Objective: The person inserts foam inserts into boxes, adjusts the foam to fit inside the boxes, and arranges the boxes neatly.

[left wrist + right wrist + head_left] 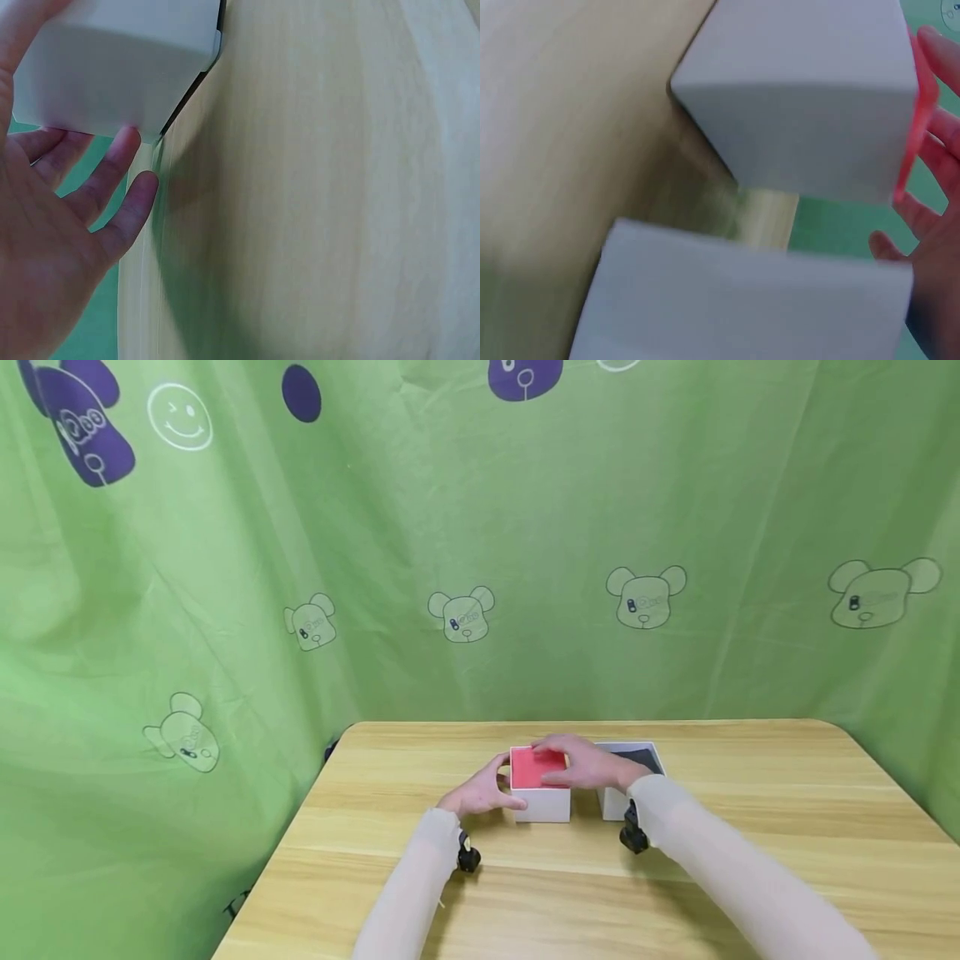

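Observation:
A small white box [542, 806] stands on the table, with a red insert [527, 768] at its top. In the right wrist view, the red insert [922, 94] shows slightly past the box's upper edge. My left hand [480, 793] grips the box at its left side, thumb along the front and fingers behind. The left wrist view shows fingertips against the white box [112, 75]. My right hand [581, 762] reaches over the top from the right and holds the red insert between thumb and fingers. How deep the insert sits is hidden.
A second white box [613, 806] with a dark grey inside [641, 758] stands just right of the first, partly behind my right wrist. The wooden table [390, 760] ends at its far edge before a green curtain [540, 668].

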`<state>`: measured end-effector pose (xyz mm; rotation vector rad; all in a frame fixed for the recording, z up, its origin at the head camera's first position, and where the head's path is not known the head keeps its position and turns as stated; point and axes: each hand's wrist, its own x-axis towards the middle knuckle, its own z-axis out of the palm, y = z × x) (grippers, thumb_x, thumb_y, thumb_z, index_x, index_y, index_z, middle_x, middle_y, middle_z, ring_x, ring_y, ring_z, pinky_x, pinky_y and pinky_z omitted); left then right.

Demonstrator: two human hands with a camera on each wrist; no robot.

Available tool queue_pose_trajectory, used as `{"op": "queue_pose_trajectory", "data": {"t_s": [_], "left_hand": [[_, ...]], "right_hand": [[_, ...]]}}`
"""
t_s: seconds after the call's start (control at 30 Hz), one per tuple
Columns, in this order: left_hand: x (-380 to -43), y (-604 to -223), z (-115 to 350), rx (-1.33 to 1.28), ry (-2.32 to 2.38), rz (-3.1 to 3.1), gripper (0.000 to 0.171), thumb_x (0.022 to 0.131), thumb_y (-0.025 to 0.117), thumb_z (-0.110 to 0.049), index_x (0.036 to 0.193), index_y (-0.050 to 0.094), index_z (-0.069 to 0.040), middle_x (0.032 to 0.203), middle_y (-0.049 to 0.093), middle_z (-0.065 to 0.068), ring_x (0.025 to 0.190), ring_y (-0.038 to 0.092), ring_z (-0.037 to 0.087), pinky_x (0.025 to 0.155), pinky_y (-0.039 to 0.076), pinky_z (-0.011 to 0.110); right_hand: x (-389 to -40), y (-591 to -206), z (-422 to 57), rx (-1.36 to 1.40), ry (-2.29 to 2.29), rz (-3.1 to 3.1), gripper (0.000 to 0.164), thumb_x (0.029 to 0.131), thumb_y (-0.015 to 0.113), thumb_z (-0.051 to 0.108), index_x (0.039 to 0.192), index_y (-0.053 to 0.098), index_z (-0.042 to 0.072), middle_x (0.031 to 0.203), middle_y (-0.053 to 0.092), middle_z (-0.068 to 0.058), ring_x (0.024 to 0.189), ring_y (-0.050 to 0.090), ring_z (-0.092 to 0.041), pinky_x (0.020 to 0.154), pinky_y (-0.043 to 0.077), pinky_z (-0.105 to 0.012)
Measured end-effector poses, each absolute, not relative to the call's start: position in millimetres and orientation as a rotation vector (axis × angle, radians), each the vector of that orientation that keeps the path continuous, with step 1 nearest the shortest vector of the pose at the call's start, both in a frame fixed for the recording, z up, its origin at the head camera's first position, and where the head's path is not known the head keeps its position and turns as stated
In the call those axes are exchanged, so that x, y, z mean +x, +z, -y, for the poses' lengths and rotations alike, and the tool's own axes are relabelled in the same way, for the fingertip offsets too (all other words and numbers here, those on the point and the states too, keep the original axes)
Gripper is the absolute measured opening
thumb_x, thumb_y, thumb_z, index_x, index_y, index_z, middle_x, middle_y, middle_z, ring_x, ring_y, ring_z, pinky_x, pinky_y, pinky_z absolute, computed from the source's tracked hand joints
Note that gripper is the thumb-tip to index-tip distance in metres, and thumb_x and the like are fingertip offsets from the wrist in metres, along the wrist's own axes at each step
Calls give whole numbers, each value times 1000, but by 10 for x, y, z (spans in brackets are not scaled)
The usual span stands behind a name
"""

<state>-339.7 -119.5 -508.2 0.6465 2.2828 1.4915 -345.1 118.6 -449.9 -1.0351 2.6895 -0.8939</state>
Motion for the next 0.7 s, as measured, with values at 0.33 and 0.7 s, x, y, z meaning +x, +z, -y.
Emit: {"op": "queue_pose_trajectory", "data": {"t_s": [0.33,0.7], "left_hand": [[-3395,-5099,1207,633,1486,-2272,91,76,80,-13,147,23,-11,141,37,7,105,55,17,83,50,30],[-3399,-5100,1193,652,1503,-2263,89,76,79,-11,147,24,-10,139,39,6,104,56,17,82,50,29]], "right_hand": [[-3447,-4497,-1365,-1008,-890,-2710,51,83,71,38,126,59,13,136,50,-5,127,41,-31,103,32,-55],[-3450,-4513,-1378,-936,-858,-2720,57,80,73,42,128,58,15,135,50,-4,128,39,-30,103,32,-56]]}}
